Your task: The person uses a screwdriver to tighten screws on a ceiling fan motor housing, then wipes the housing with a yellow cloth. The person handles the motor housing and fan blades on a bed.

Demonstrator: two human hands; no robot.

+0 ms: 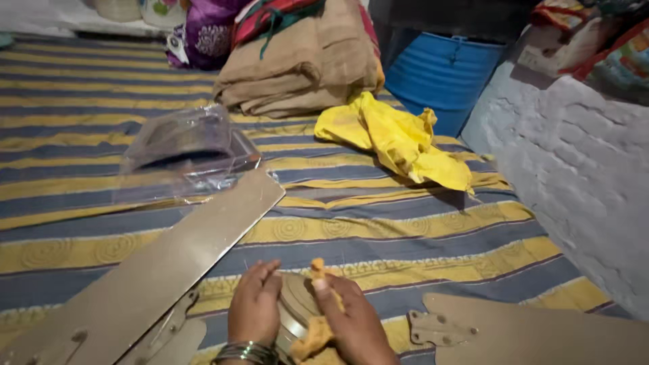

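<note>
Now, our left hand [253, 304]: flat on the round metal fan housing [295, 307], steadying it on the striped bed [378, 230].
Right hand [351, 324]: clamped on orange cloth [312, 331], pressing it against the housing.
Fan blades [169, 263]: splayed outward.

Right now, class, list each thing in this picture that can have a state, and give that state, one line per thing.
Left hand: resting on the round metal housing.
Right hand: pressing an orange cloth to the housing.
Left fan blade: lying flat on the striped sheet.
Right fan blade: lying flat.
Clear plastic wrap: crumpled, empty.
Yellow cloth: bunched.
Brown blanket: folded.
</note>
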